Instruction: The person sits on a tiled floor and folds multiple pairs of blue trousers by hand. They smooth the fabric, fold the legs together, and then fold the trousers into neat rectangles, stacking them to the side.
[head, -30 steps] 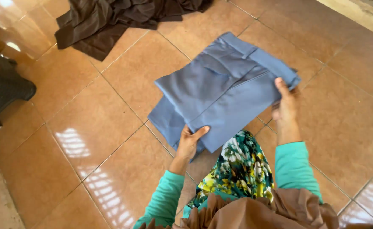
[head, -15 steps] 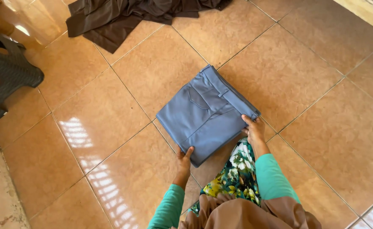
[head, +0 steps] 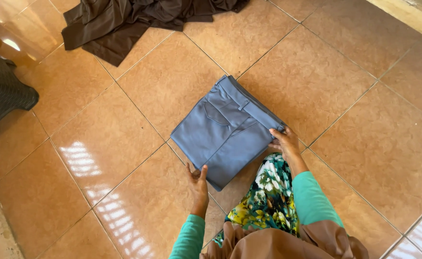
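Shiny orange floor tiles (head: pixel 124 139) under smooth blue trousers (head: pixel 227 132) folded into a flat square, left hand (head: pixel 198 184) and right hand (head: pixel 284 143) each pinching a near corner, crumpled brown cloth (head: pixel 134 19) farther off.

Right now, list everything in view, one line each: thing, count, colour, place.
folded trousers: one, blue-grey, floor centre, pocket side up
heap of cloth: one, dark brown, top left, crumpled
stool: one, dark grey, left edge, partly cut off
floor tiles: many, glossy orange-brown, throughout
floral cloth: one, green and yellow, near bottom, between the arms
left hand: one, teal sleeve, at the trousers' near corner
right hand: one, teal sleeve, grip on the trousers' right corner
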